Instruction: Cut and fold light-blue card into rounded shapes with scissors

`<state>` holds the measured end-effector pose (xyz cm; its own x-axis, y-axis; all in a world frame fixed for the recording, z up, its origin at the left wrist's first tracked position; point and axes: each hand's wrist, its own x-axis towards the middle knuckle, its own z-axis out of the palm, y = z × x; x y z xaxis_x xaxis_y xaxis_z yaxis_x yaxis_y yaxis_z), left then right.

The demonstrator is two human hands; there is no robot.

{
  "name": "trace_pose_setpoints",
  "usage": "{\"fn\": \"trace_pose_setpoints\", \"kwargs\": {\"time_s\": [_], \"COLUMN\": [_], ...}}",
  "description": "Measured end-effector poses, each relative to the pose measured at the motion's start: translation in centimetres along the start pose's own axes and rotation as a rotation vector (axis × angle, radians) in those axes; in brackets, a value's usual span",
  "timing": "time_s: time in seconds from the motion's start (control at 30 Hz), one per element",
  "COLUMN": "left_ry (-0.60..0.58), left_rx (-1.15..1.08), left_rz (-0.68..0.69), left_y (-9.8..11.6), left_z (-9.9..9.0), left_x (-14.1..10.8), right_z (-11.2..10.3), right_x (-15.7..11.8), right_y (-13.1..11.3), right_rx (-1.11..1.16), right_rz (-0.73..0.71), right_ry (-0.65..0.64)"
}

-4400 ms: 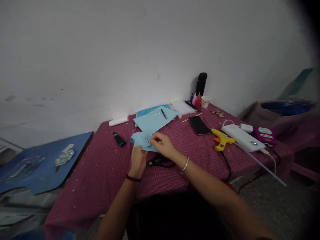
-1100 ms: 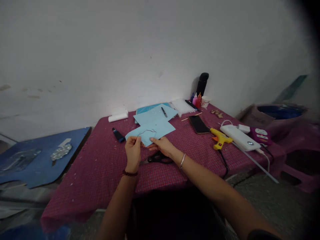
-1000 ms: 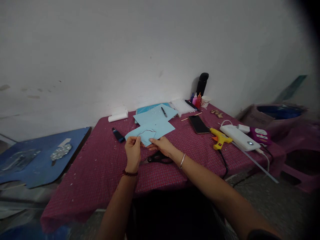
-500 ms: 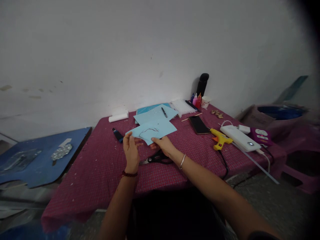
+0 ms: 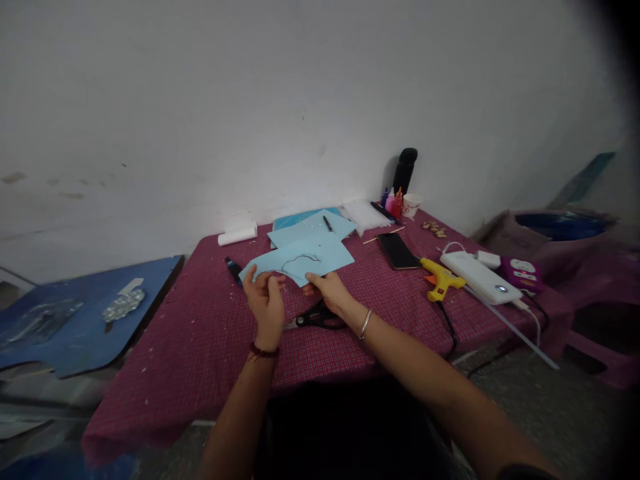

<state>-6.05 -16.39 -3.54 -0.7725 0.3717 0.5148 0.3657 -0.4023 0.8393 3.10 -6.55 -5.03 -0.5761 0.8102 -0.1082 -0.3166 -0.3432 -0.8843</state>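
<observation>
A light blue sheet of paper (image 5: 327, 257) with a dark, wavy line on it is held a little above the table. Its near left edge has a curved cut-out. My right hand (image 5: 325, 290) pinches the near edge, thumb on top and fingers beneath. At the left end of the sheet, my left hand (image 5: 266, 300) has its fingers apart and bent, the index fingertip against the paper's edge. Below the sheet lies a pair of black-handled scissors (image 5: 320, 317), its blades partly behind my left hand. A dark blue tube-like object (image 5: 233, 269) lies beyond that hand.
More blue paper (image 5: 300, 230) with a black pen (image 5: 327, 224) lies behind. To the right are a phone (image 5: 399, 251), yellow glue gun (image 5: 443, 277), white power bank (image 5: 480, 275) and cables. Paint bottles (image 5: 397, 204) and a paper cup (image 5: 411, 205) stand at the back.
The paper's left end has swung out to the left and flattened, showing the curved cut edge more. My left hand has shifted slightly right, its fingers more bent. My right hand keeps its hold.
</observation>
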Motion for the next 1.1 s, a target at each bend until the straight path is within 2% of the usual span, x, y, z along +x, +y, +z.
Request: {"fn": "trace_pose_setpoints", "kwargs": {"time_s": [0.07, 0.2, 0.3, 0.37, 0.47, 0.73, 1.1], "left_ry": [-0.063, -0.324, -0.456, -0.487, -0.42, -0.202, -0.084], "left_rx": [-0.018, -0.102, -0.242, -0.401, -0.518, -0.494, -0.501], "left_rz": [-0.087, -0.427, -0.549, -0.636, -0.684, -0.61, -0.546], "left_y": [0.0, -0.6, -0.6, -0.6, -0.6, -1.4, -1.2], "left_z": [-0.1, 0.2, 0.8, 1.2, 1.7, 1.7, 1.6], "left_x": [-0.2, 0.0, 0.1, -0.1, -0.6, -0.6, -0.2], "right_z": [-0.2, -0.4, -0.3, -0.1, 0.3, 0.5, 0.4], "right_x": [0.2, 0.3, 0.0, -0.2, -0.5, -0.9, -1.1], "right_y": [0.0, -0.1, 0.0, 0.3, 0.6, 0.7, 0.8], "right_rx": [0.02, 0.045, 0.043, 0.018, -0.054, -0.216, -0.237], "right_rz": [-0.007, -0.018, -0.027, -0.041, -0.065, -0.037, -0.047], "right_ry": [0.007, -0.019, -0.058, -0.081, -0.106, -0.097, -0.164]}}
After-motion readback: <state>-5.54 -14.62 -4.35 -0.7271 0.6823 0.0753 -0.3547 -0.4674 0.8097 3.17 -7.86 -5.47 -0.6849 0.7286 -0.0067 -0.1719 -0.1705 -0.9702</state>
